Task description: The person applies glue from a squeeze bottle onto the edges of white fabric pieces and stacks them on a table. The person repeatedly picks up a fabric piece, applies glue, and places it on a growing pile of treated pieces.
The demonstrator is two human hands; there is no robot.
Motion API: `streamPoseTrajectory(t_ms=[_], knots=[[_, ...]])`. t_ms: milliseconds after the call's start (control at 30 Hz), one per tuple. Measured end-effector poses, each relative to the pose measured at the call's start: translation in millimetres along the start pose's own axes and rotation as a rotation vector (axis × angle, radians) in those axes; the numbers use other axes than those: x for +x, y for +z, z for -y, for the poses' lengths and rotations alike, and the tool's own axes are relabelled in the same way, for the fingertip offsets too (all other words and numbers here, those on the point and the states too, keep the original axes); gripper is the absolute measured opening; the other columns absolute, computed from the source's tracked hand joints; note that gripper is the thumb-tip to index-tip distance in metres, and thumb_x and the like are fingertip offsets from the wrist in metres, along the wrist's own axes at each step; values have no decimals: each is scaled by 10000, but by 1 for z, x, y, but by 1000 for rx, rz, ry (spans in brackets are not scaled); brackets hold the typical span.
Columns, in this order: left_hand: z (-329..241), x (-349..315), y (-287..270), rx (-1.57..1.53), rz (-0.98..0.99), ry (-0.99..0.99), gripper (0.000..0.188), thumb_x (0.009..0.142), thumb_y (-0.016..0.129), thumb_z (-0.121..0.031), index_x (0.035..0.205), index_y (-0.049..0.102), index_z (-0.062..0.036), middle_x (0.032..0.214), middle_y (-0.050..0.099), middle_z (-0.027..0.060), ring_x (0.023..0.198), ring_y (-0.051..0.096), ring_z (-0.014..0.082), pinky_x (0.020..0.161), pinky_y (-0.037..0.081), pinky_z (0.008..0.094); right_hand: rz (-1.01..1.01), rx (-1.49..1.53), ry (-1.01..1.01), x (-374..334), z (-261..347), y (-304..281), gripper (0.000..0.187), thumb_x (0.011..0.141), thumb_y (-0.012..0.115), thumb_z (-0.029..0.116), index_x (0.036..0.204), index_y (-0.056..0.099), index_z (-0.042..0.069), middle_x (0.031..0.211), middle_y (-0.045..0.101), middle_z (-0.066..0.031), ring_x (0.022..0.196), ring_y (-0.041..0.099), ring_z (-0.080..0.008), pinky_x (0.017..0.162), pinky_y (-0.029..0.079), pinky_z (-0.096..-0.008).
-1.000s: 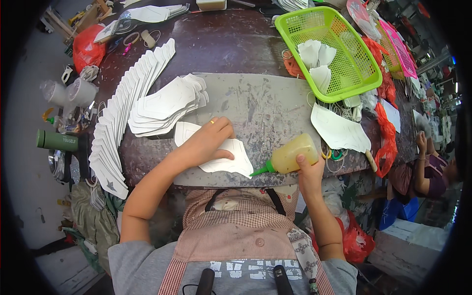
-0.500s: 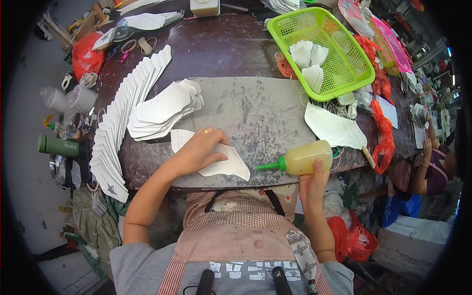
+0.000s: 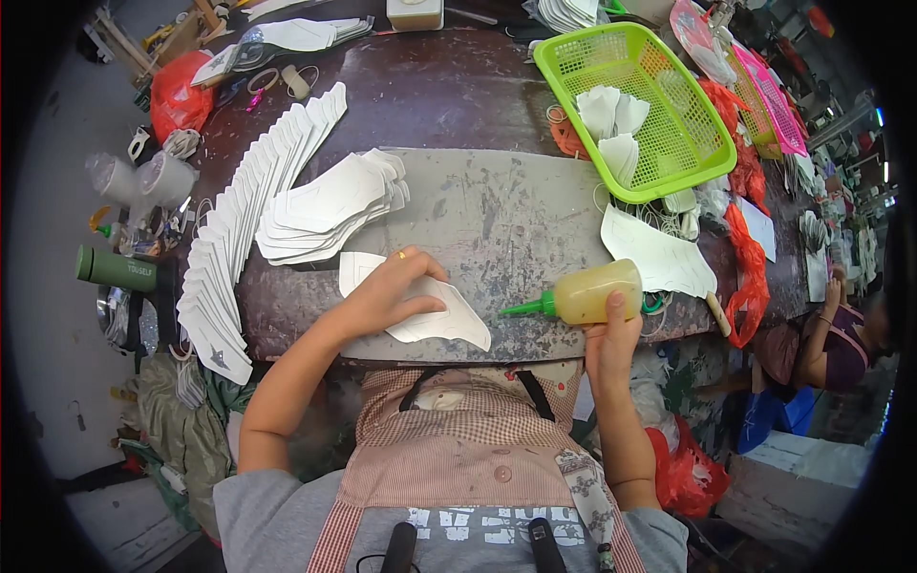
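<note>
My left hand (image 3: pixel 390 291) lies flat on a white cut-out piece (image 3: pixel 441 321), pinning it to the grey work mat (image 3: pixel 506 224) near the table's front edge. A ring shows on one finger. My right hand (image 3: pixel 611 336) grips a yellow squeeze bottle (image 3: pixel 592 290) with a green nozzle; the bottle lies nearly level, its tip pointing left toward the piece, a short way off its right end. A stack of similar white pieces (image 3: pixel 330 205) sits just beyond my left hand.
A long fanned row of white pieces (image 3: pixel 239 239) curves along the left. A green basket (image 3: pixel 659 105) with a few pieces stands at back right, another white piece (image 3: pixel 654 253) beside it. Cups, a green flask (image 3: pixel 119 269) and red bags crowd the edges. Another person (image 3: pixel 841 334) sits at right.
The bottle has swung away from the piece to the right and levelled out. My left hand stays on the white piece.
</note>
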State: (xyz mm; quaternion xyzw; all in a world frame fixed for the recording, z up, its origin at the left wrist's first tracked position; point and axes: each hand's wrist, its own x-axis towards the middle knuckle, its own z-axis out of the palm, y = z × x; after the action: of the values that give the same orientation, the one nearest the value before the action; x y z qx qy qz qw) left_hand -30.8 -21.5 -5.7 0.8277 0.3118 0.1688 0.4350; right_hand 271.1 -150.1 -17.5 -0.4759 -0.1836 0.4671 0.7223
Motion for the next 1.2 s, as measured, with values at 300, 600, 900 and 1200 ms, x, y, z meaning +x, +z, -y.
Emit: streamPoseTrajectory(t_ms=[300, 600, 900, 1200], knots=[[8, 6, 5, 108, 18, 105, 347, 822, 744, -211, 1085, 584, -53, 1067, 587, 107, 1069, 530, 309, 959, 402, 401, 80, -87, -4, -2, -16, 2, 417, 933, 697, 196, 1231, 522, -37, 1120, 624, -100, 995, 639, -191, 874, 544, -341], [10, 8, 5, 147, -33, 208, 425, 774, 785, -180, 1124, 590, -38, 1096, 569, 102, 1058, 535, 293, 938, 423, 397, 115, -172, -29, 12, -28, 11, 457, 896, 750, 221, 1211, 542, -37, 1088, 625, -85, 961, 626, -168, 845, 531, -308], [7, 9, 4, 137, -24, 170, 531, 771, 783, -178, 1234, 565, -38, 1159, 556, 125, 1109, 523, 312, 979, 428, 400, 104, -217, -15, 13, -28, 13, 492, 875, 774, 237, 1209, 545, -42, 1095, 624, -85, 970, 619, -163, 852, 530, -312], [-13, 15, -6, 354, 35, 100, 368, 808, 751, -174, 1125, 630, -33, 1056, 624, 133, 1025, 573, 318, 918, 454, 392, -54, 87, 6, -23, 5, -28, 491, 948, 661, 316, 1304, 505, 17, 1226, 603, -95, 1101, 613, -237, 984, 504, -426]])
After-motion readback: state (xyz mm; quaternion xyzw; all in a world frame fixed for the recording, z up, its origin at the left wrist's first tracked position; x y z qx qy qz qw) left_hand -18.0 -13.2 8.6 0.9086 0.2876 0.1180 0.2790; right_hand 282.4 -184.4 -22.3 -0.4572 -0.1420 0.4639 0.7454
